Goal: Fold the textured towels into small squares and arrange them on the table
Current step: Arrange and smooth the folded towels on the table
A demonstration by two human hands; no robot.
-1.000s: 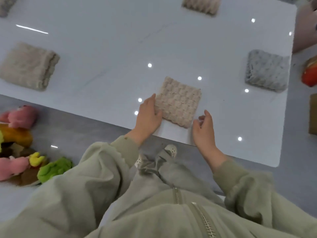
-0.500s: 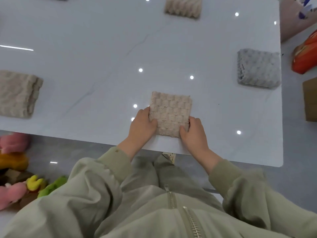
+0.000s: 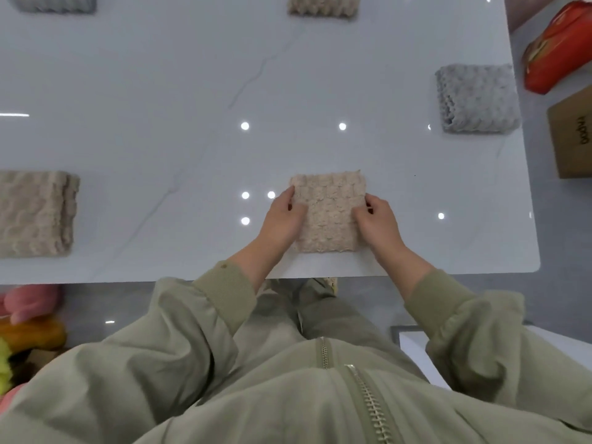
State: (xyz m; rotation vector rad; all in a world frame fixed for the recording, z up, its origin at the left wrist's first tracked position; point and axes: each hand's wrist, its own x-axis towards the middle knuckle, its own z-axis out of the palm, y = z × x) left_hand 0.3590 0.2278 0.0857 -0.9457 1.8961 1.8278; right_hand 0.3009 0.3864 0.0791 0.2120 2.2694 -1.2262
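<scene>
A small beige textured towel [image 3: 328, 213], folded into a square, lies flat on the white marble table [image 3: 160, 91] near its front edge. My left hand [image 3: 283, 217] grips the towel's left side, with the thumb over its top. My right hand [image 3: 376, 219] grips the right side in the same way. Other folded squares sit apart on the table: a beige one [image 3: 35, 213] at the left, a grey one [image 3: 477, 97] at the right edge, a beige one [image 3: 323, 4] at the far middle and a grey one [image 3: 54, 1] at the far left.
Off the table's right edge lie a red bag [image 3: 557, 49] and a cardboard box [image 3: 573, 136]. Plush toys [image 3: 25, 331] sit on the floor at the lower left. A white low surface [image 3: 416, 347] shows by my right sleeve.
The beige towel has turned from a slant to lie square with the table's front edge. My right hand came in from beside it, and both hands now hold its sides.
</scene>
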